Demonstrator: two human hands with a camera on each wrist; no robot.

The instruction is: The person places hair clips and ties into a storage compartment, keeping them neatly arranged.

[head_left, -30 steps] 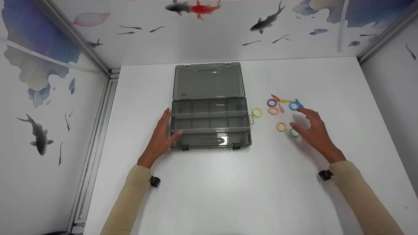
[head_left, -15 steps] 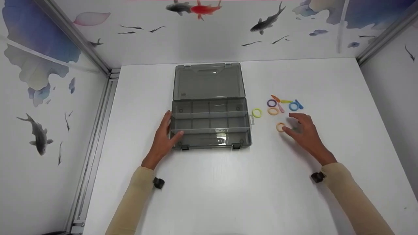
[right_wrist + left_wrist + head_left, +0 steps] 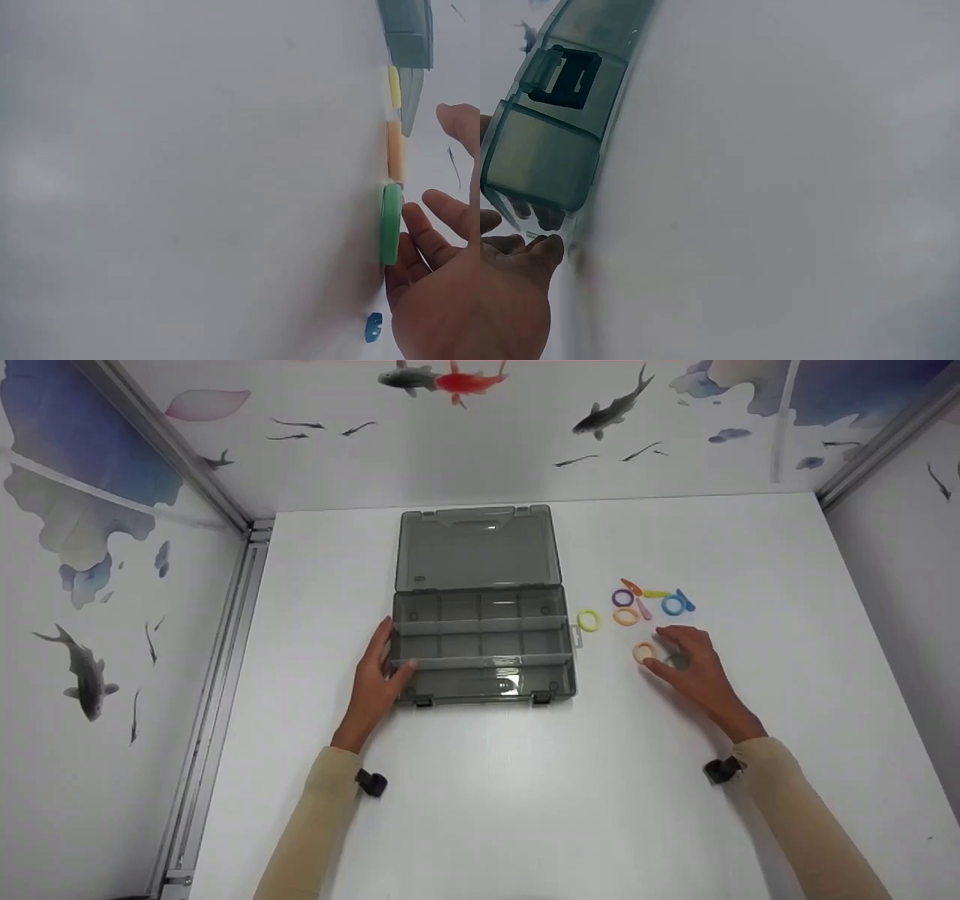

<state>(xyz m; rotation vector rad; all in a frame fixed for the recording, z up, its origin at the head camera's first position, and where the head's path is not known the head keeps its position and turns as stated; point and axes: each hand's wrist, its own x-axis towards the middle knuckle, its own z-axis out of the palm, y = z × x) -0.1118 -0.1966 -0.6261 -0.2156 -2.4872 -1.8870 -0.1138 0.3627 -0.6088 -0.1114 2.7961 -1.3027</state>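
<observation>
A grey see-through compartment box (image 3: 465,681) lies flat with its lid (image 3: 480,555) folded back. My left hand (image 3: 373,686) grips its left side wall, thumb over the rim and fingers along the outside. In the left wrist view, fingers (image 3: 546,255) show at the box's corner. My right hand (image 3: 697,671) hovers low over the table, thumb and fingers spread apart with nothing between them. Its thumb tip overlaps a light orange ring (image 3: 636,648) in the head view. A green ring (image 3: 391,225) stands out beside the fingers in the right wrist view; the hand mostly hides it from above.
Right of the box lie a yellow-green ring (image 3: 580,620), a purple ring (image 3: 614,598), another orange ring (image 3: 626,624) and a blue ring (image 3: 665,604). Among them are small clips: orange (image 3: 631,586), yellow (image 3: 655,594), pink (image 3: 643,610) and blue (image 3: 686,600). Printed walls border the white table (image 3: 487,802).
My right hand has moved left and slightly down, from near the blue ring to over the green ring and beside the light orange one. My left hand keeps its hold on the box.
</observation>
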